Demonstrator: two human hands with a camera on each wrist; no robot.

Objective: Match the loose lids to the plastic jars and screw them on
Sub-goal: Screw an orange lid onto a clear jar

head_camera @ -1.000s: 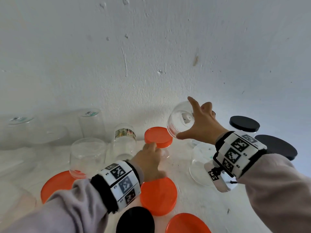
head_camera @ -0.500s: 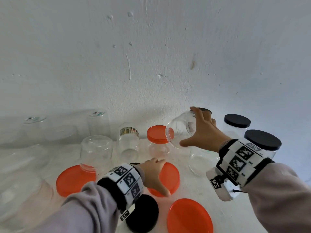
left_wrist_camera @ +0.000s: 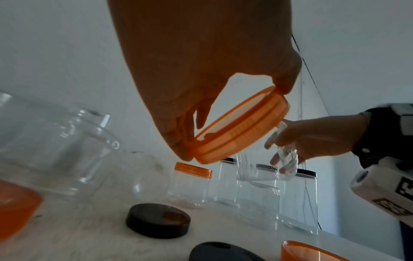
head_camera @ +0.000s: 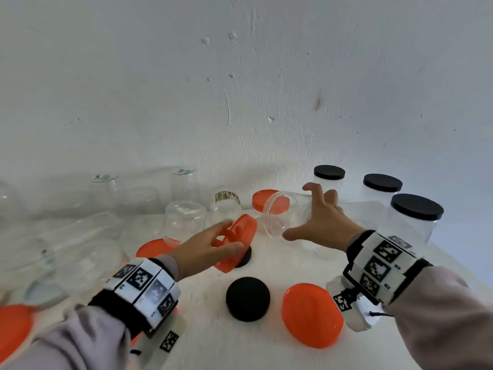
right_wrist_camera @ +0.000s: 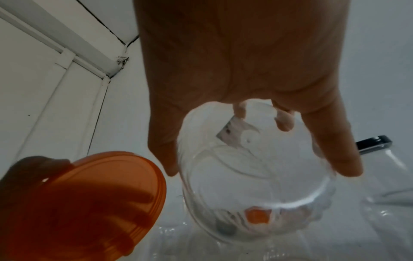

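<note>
- Clear jar (head_camera: 286, 213) lies tilted in the right hand (head_camera: 324, 222), fingers spread round it
- Left hand (head_camera: 206, 245) pinches the orange lid (head_camera: 236, 240) just beside its mouth
- Left-wrist view alone shows the lid's ribbed rim

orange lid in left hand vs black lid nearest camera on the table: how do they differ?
The orange lid is lifted and tilted, gripped by the left hand; the black lid lies flat and untouched on the table. The orange lid is translucent and looks wider; the black lid is opaque. Both are round and loose, on no jar.
</note>
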